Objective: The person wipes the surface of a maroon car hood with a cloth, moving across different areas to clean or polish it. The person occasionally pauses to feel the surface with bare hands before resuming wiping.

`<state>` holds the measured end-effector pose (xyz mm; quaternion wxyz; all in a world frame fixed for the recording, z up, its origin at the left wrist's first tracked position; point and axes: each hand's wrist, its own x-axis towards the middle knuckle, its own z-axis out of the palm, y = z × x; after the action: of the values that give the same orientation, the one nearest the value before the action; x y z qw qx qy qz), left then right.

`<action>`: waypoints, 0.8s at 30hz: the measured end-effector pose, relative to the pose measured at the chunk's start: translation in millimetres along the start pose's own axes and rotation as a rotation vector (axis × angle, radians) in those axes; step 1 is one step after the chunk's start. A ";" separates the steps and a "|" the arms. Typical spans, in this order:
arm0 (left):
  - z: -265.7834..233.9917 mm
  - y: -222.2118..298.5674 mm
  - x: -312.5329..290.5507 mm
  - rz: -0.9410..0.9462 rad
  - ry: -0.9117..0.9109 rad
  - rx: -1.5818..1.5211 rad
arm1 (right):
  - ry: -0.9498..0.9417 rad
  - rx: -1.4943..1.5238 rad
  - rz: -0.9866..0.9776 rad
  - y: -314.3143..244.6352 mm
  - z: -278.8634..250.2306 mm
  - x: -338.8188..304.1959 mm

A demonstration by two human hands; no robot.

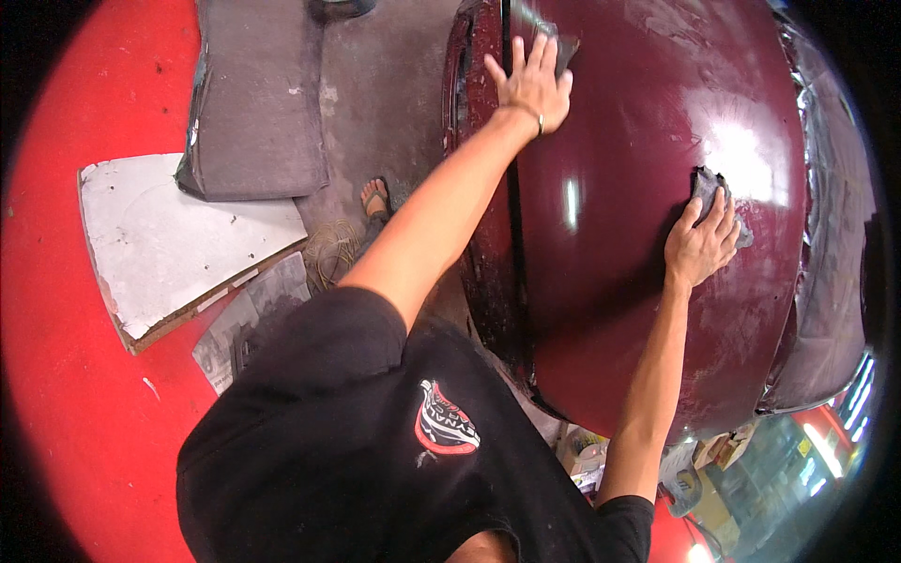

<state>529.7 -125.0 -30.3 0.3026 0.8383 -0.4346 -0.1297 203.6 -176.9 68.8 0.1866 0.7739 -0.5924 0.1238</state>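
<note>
Before me is a dark maroon car body panel (610, 310), glossy with pale smears. My left hand (532, 89) reaches to its far left edge, fingers spread, with a bracelet at the wrist. A thin dark grey piece (568, 54) lies against the index finger and thumb; I cannot tell whether it is cloth or paper. Lower and to the right, my right hand (699, 249) presses a crumpled dark grey rag (710, 184) onto the panel. Its fingers lie over the rag, which sticks out ahead of and beside them.
Left of the car, a white panel (178, 244) and a grey padded piece (258, 103) lie on a red surface (94, 113). A coil of thin wire (330, 251) rests near a sandalled foot (374, 197). Wrinkled plastic sheeting (835, 188) covers the right side.
</note>
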 end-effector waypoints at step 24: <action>-4.9 -2.1 4.1 -0.007 -0.050 0.018 | 0.013 0.000 0.009 -1.9 -1.6 -0.3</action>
<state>535.8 -125.5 -27.5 0.2836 0.8389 -0.4404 -0.1480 205.4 -175.5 69.9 0.1897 0.7704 -0.5946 0.1299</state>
